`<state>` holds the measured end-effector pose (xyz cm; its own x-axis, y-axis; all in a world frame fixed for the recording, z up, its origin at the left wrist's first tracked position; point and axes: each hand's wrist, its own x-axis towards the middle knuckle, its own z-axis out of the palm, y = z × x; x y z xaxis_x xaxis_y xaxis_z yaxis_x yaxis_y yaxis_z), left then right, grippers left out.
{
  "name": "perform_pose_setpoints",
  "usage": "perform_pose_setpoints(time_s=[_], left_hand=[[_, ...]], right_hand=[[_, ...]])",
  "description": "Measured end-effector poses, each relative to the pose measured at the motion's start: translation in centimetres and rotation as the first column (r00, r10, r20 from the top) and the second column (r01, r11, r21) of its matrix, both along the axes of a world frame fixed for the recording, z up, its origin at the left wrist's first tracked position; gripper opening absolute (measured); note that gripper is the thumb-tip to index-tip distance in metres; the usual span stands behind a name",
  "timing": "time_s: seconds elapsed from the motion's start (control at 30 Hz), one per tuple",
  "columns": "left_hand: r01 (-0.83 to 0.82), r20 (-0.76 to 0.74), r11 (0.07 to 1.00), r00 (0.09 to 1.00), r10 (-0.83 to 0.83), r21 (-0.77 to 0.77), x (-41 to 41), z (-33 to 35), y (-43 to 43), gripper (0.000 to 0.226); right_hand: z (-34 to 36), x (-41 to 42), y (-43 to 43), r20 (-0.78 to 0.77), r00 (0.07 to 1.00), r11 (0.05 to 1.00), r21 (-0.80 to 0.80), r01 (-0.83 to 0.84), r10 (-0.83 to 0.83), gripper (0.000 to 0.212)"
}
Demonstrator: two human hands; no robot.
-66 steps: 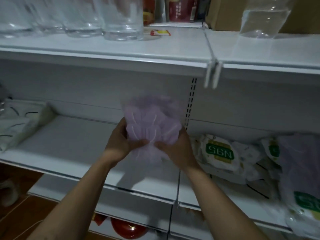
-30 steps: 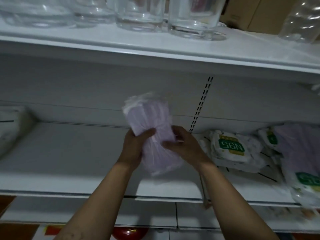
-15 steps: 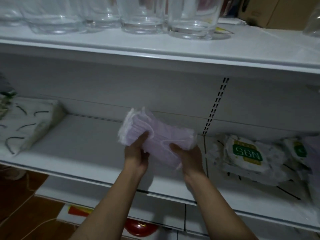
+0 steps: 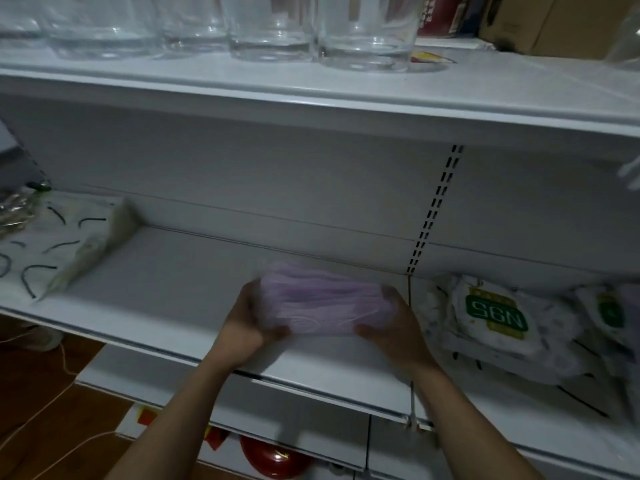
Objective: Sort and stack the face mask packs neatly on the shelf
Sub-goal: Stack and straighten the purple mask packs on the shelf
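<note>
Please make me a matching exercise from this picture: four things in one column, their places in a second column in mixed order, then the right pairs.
1 purple mask pack
2 N95 pack
3 glasses
4 white pack with black loops

A on the top shelf
B left end of the middle shelf
C between the left hand and the right hand
D middle shelf, right part

Pairs: 1-C, 2-D, 3-A, 4-B

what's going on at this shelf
A person holds a purple mask pack by its ends, left hand and right hand gripping it, low over the middle shelf; whether it rests on it is unclear. N95 packs lie in a loose heap to its right, and white mask packs sit at the far left.
</note>
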<state>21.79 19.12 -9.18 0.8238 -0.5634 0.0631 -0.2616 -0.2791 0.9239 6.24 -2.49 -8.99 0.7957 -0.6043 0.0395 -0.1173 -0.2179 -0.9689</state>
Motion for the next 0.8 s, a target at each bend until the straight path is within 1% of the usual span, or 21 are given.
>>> perform_pose_setpoints(time_s=[0.03, 0.1, 0.13, 0.2, 0.27, 0.3, 0.33, 0.4, 0.43, 0.47, 0.53, 0.6, 0.63, 0.67, 0.7, 0.77, 0.8], left_hand=[[-0.012, 0.013, 1.000, 1.000, 0.012, -0.001, 0.1, -0.6, 0.1, 0.084], [-0.069, 0.022, 0.998, 0.997, 0.069, 0.008, 0.0, -1.2, 0.3, 0.075], [-0.084, 0.019, 0.996, 0.996, 0.084, -0.006, -0.2, -1.2, 0.4, 0.074], [-0.042, 0.024, 0.998, 0.999, 0.043, -0.045, -0.3, -1.1, 0.4, 0.081], [0.056, 0.035, 0.993, 0.998, -0.053, -0.102, -0.1, -0.8, 0.6, 0.099], [0.090, 0.035, 0.989, 0.996, -0.087, -0.119, 0.2, -0.5, 0.5, 0.103], [0.075, 0.046, 0.992, 0.996, -0.071, -0.101, 0.3, -0.3, 0.4, 0.101], [-0.022, 0.090, 0.998, 0.996, 0.027, -0.057, 0.2, 0.3, -0.1, 0.083], [-0.066, 0.077, 0.997, 0.995, 0.070, -0.048, 0.0, 0.6, -0.4, 0.074], [-0.098, 0.055, 0.994, 0.993, 0.101, -0.051, 0.0, 0.6, -0.7, 0.073], [-0.116, 0.034, 0.990, 0.992, 0.119, -0.082, -0.1, 0.1, -0.9, 0.089], [-0.093, 0.025, 0.987, 0.995, 0.097, -0.134, -0.5, -0.7, -1.0, 0.107], [-0.107, 0.012, 0.981, 0.994, 0.111, -0.162, -1.0, -0.8, -1.2, 0.110], [-0.154, -0.015, 0.969, 0.988, 0.154, -0.193, -1.8, -0.8, -1.5, 0.105], [-0.211, -0.049, 0.947, 0.977, 0.206, -0.241, -2.5, -0.5, -2.1, 0.096], [-0.348, -0.123, 0.882, 0.937, 0.326, -0.318, -3.8, 0.4, -3.6, 0.067], [-0.422, -0.156, 0.846, 0.906, 0.393, -0.324, -4.1, 0.9, -4.4, 0.051]], right_hand=[[-0.3, -0.1, 0.0, 0.002, 1.000, 1.000, 0.020, -0.007, 0.007, 0.067], [-0.7, -0.2, -0.1, 0.043, 0.999, 0.998, 0.068, -0.015, 0.012, 0.070], [-0.8, -0.2, 0.0, 0.071, 0.998, 0.996, 0.085, -0.007, 0.001, 0.071], [-0.8, -0.2, 0.2, 0.078, 0.997, 0.996, 0.090, 0.021, -0.028, 0.072], [-0.8, -0.2, 0.3, 0.090, 0.994, 0.991, 0.125, 0.043, -0.054, 0.074], [-0.8, -0.1, 0.3, 0.096, 0.993, 0.986, 0.158, 0.052, -0.067, 0.077], [-0.7, -0.1, 0.3, 0.097, 0.992, 0.982, 0.179, 0.059, -0.078, 0.080], [-0.6, 0.2, 0.1, 0.093, 0.991, 0.978, 0.195, 0.075, -0.094, 0.087], [-0.6, 0.3, 0.0, 0.089, 0.991, 0.975, 0.209, 0.079, -0.100, 0.089], [-0.7, 0.5, -0.1, 0.084, 0.991, 0.970, 0.227, 0.083, -0.104, 0.091], [-0.8, 0.9, 0.3, 0.107, 0.987, 0.956, 0.282, 0.086, -0.120, 0.092], [-0.7, 1.1, 1.0, 0.160, 0.967, 0.925, 0.356, 0.133, -0.200, 0.083], [-0.5, 1.3, 1.5, 0.182, 0.951, 0.909, 0.382, 0.168, -0.252, 0.076], [-0.2, 1.6, 2.0, 0.192, 0.935, 0.898, 0.389, 0.206, -0.298, 0.069], [0.0, 2.0, 2.5, 0.196, 0.918, 0.890, 0.380, 0.253, -0.345, 0.061], [0.3, 2.9, 3.2, 0.206, 0.871, 0.866, 0.345, 0.363, -0.447, 0.054], [0.4, 3.4, 3.5, 0.208, 0.845, 0.850, 0.326, 0.414, -0.492, 0.050]])
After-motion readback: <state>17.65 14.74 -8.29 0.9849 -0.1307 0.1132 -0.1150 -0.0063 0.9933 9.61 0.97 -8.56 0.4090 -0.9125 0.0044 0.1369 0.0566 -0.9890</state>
